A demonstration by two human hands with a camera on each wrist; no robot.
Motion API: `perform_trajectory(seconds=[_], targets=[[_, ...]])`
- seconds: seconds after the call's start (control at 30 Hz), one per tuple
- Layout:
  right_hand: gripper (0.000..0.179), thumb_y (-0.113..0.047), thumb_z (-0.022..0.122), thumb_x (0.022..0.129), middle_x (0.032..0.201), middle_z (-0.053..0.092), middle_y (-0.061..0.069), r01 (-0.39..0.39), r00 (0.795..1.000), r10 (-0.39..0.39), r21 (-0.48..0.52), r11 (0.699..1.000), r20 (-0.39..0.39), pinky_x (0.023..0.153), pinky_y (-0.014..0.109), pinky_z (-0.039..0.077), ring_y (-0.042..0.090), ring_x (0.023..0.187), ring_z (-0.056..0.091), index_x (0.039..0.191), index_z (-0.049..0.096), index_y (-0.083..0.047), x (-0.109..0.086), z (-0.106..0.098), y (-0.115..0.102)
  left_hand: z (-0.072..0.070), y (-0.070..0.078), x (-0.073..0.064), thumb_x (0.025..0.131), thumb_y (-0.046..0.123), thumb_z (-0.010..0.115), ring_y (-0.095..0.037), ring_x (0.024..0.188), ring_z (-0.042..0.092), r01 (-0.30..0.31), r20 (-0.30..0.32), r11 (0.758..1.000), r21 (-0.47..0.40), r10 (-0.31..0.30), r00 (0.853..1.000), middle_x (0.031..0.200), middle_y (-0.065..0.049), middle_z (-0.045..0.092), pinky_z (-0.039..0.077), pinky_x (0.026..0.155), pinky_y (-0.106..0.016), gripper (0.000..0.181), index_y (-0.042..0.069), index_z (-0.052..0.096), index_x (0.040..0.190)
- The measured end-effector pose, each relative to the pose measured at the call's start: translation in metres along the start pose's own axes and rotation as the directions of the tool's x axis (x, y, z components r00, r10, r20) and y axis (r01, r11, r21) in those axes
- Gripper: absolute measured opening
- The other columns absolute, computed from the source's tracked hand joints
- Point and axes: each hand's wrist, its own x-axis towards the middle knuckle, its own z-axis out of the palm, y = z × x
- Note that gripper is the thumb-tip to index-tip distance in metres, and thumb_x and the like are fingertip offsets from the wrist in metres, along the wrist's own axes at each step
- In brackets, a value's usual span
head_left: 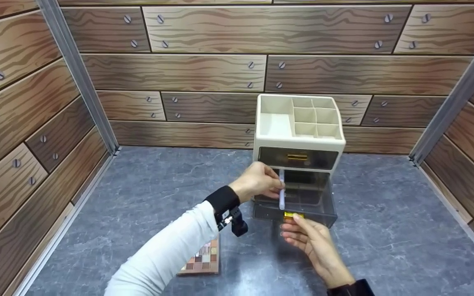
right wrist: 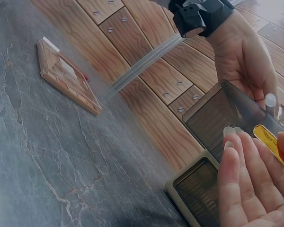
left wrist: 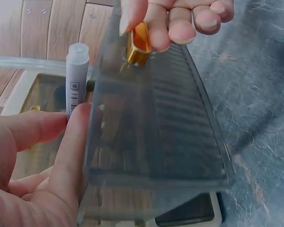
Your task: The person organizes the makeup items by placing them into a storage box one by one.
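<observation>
My left hand (head_left: 259, 181) pinches a slim pale lilac tube (left wrist: 77, 80) between thumb and fingers. The tube has a barcode label and a translucent end, and it stands over the pulled-out drawer. That drawer (head_left: 263, 211) is smoky and see-through, part of a cream desktop organizer (head_left: 298, 142). With thumb and fingers, my right hand (head_left: 317, 248) holds the drawer's gold handle (left wrist: 139, 46); its other fingers extend below the handle. In the right wrist view the tube's round end (right wrist: 270, 100) shows just behind the drawer front.
Above the extended drawer, another dark drawer (head_left: 274, 156) with a gold handle is closed. The organizer's top has several compartments (head_left: 304, 115). A makeup palette (right wrist: 66, 78) lies on the grey marbled table (head_left: 171, 176), partly behind the left sleeve in the head view. Wood-patterned walls enclose the table.
</observation>
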Motion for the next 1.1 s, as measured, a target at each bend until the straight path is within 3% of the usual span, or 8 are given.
perform_trajectory(seconds=[0.27,0.5,0.73,0.97,1.1], targets=[[0.027,-0.021,0.055,0.11,0.092,0.079,0.007,0.0,1.0,0.0,0.01,1.0,-0.008,0.079,0.026,0.064,0.017,0.084,0.077,0.105,0.074,-0.002,0.001,-0.001,-0.003,0.011,0.009,0.011,0.091,-0.013,0.071,-0.028,0.081,0.077,0.046,-0.004,0.998,0.034,-0.046,0.999,0.09,-0.02,0.075,0.066,0.071,-0.029,0.008,-0.016,0.069,0.097],[0.028,-0.021,0.055,0.11,0.092,0.079,0.008,0.007,1.0,-0.007,0.016,1.0,-0.012,0.078,0.026,0.064,0.018,0.084,0.077,0.106,0.074,-0.001,0.002,0.0,-0.003,0.017,0.014,0.019,0.089,-0.014,0.071,-0.024,0.072,0.074,0.038,0.0,0.999,0.036,-0.038,0.999,0.082,-0.016,0.072,0.066,0.068,-0.029,0.004,-0.015,0.068,0.091],[0.027,-0.02,0.054,0.111,0.093,0.079,0.008,-0.004,1.0,0.004,0.028,1.0,-0.006,0.079,0.027,0.064,0.017,0.084,0.077,0.105,0.075,-0.003,0.001,0.0,-0.001,0.023,0.013,0.023,0.088,-0.015,0.072,-0.02,0.063,0.069,0.053,-0.013,0.998,0.045,-0.053,0.999,0.075,-0.015,0.07,0.066,0.066,-0.029,0.021,-0.003,0.064,0.074],[0.027,-0.02,0.055,0.11,0.092,0.079,0.008,0.008,1.0,-0.007,0.017,1.0,-0.014,0.078,0.027,0.065,0.017,0.083,0.077,0.105,0.074,-0.002,0.001,0.0,-0.001,0.024,0.012,0.023,0.089,-0.015,0.071,-0.033,0.077,0.077,0.054,0.004,0.998,0.014,-0.054,0.999,0.098,-0.03,0.075,0.066,0.07,-0.032,0.004,-0.013,0.068,0.089],[0.026,-0.02,0.056,0.11,0.092,0.079,0.008,0.006,1.0,-0.006,0.002,1.0,-0.012,0.079,0.027,0.065,0.017,0.084,0.077,0.104,0.075,-0.003,0.0,0.0,0.001,0.02,0.01,0.02,0.09,-0.016,0.069,-0.041,0.089,0.077,0.06,0.033,0.998,-0.013,-0.06,0.998,0.11,-0.038,0.07,0.067,0.075,-0.034,0.006,-0.016,0.067,0.096]])
